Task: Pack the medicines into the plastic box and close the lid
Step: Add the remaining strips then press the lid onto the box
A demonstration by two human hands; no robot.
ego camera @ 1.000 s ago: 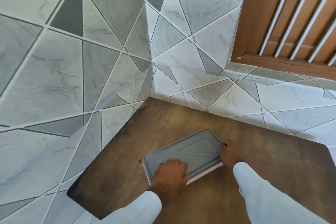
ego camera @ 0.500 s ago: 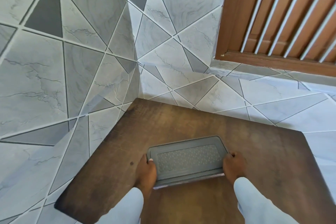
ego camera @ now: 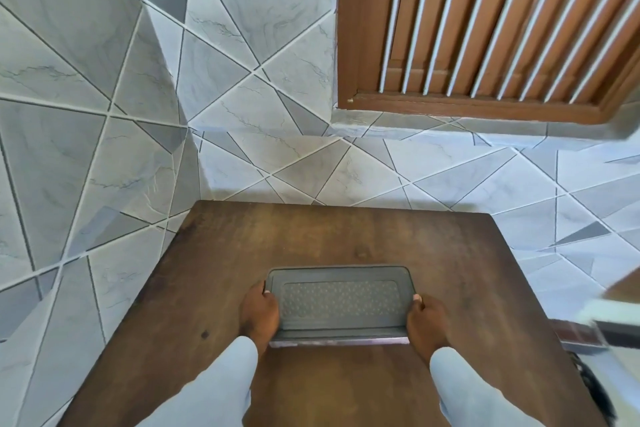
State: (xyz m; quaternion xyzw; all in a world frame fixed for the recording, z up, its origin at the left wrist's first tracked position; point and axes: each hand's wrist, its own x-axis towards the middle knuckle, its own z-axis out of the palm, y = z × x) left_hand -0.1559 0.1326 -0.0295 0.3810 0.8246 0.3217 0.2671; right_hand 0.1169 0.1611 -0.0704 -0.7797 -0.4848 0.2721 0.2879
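Note:
The plastic box lies flat in the middle of a brown wooden table, its grey dotted lid down on top and a thin pinkish base edge showing along the near side. My left hand grips the box's left end, thumb on the lid's corner. My right hand grips the right end the same way. Both arms wear pale blue sleeves. No medicines are visible; the inside of the box is hidden by the lid.
Grey marbled tiled walls meet in a corner behind the table's far left. A brown wooden louvred window sits above at right. A blurred white and dark object lies past the table's right edge.
My left hand has slid off the lid's top to the box's left end. The box has turned square to me, and the view has swung left to face the table.

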